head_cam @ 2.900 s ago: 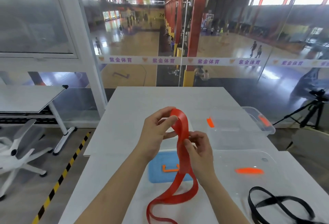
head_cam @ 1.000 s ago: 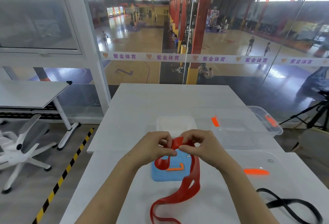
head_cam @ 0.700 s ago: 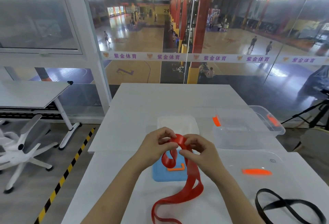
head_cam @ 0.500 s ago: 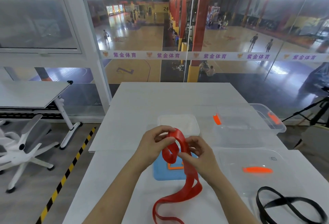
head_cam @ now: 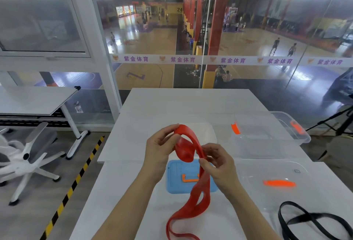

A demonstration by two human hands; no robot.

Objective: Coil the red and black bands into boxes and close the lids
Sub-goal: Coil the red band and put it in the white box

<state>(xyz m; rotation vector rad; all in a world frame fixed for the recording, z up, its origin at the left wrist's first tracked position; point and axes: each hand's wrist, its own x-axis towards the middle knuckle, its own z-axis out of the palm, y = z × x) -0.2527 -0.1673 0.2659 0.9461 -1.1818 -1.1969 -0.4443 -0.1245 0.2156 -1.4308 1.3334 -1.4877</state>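
Both hands hold the red band (head_cam: 186, 150) above the table. My left hand (head_cam: 160, 148) pinches its top end, where a small coil has formed. My right hand (head_cam: 217, 163) grips the strip just below the coil, and the rest of the band hangs down and trails on the table towards me. The black band (head_cam: 313, 220) lies loose on the table at the lower right. A blue lid (head_cam: 179, 178) with an orange handle lies flat under my hands. A small clear box (head_cam: 202, 132) sits just beyond my hands.
A large clear box (head_cam: 267, 136) with orange clips stands at the right. A clear lid (head_cam: 277, 184) with an orange handle lies in front of it. The white table (head_cam: 181, 104) extends to a glass wall. A white chair (head_cam: 24, 159) stands left.
The hands have lowered from an earlier raised stretch and wound the band's top end into a small coil. In the last half second the coil grew slightly and lifted a little.
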